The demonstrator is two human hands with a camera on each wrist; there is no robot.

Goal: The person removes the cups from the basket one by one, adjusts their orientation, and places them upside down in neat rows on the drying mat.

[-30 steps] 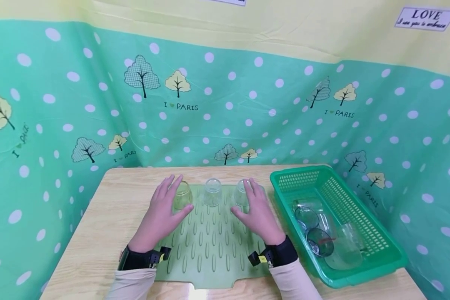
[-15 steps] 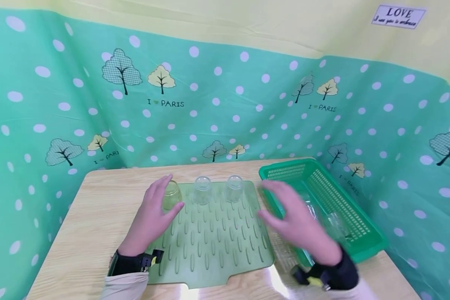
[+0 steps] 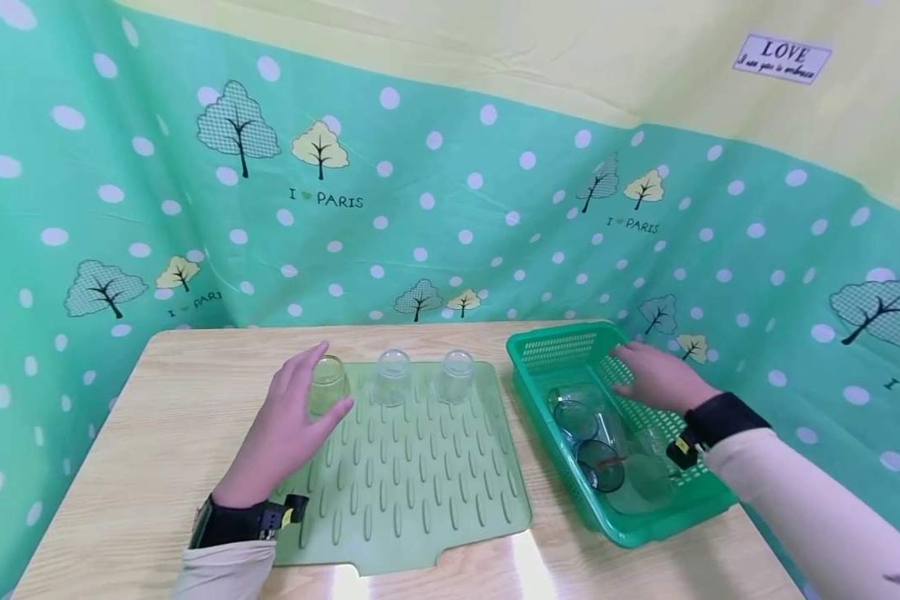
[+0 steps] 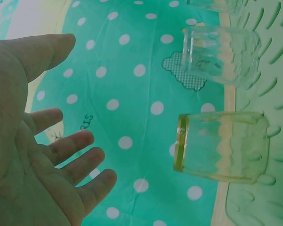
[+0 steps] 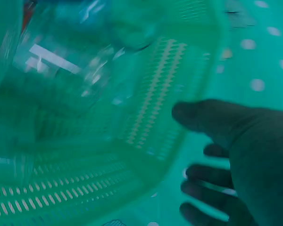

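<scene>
My left hand (image 3: 285,425) rests over the left edge of the green ribbed drying mat (image 3: 412,467), fingers (image 4: 68,160) straight and released, holding nothing. Just beside them, at the mat's far left corner, stands a yellow-tinted glass (image 3: 326,385) turned mouth down; the left wrist view shows a clear gap between my palm and its wall, so I am near it, not touching. To its right on the mat's far edge stand two clear glasses, the middle glass (image 3: 392,377) and the right glass (image 3: 455,376), also upside down and set apart from each other. The mat lies flat on the wooden surface (image 3: 142,433).

Further right sits the green slotted basket (image 3: 570,346), with several more clear glasses (image 3: 607,450) lying on their sides and overlapping in it. My right hand (image 3: 656,377) reaches into the basket's far end, fingers spread and loosely extended, grasping nothing that I can see; the right wrist view is blurred, showing only the hand against the basket wall.

I judge these glasses to be light, rigid, smooth and breakable, and slippery if wet. I would take one round the middle of its wall with thumb opposite fingers, not by the thin rim, and lift it free of its neighbours without knocking them.
</scene>
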